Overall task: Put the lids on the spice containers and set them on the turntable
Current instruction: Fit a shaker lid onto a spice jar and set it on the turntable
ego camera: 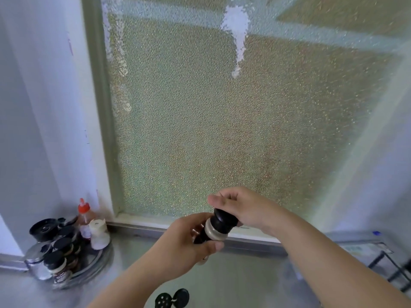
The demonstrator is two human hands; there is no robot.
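Frosted window glass fills the background above a steel counter. Both hands are raised in front of the sill. The left hand curls around a spice jar, tilted with its top toward the window. The right hand closes its fingers over the jar's black lid, which sits on the jar's mouth. No label on the jar can be read. At the counter's left corner a round turntable carries several black-lidded jars, too blurred to count; one in front has a brown label whose writing is illegible. A red-capped bottle and a white bottle stand there too. One open black flip lid lies at the counter's near edge.
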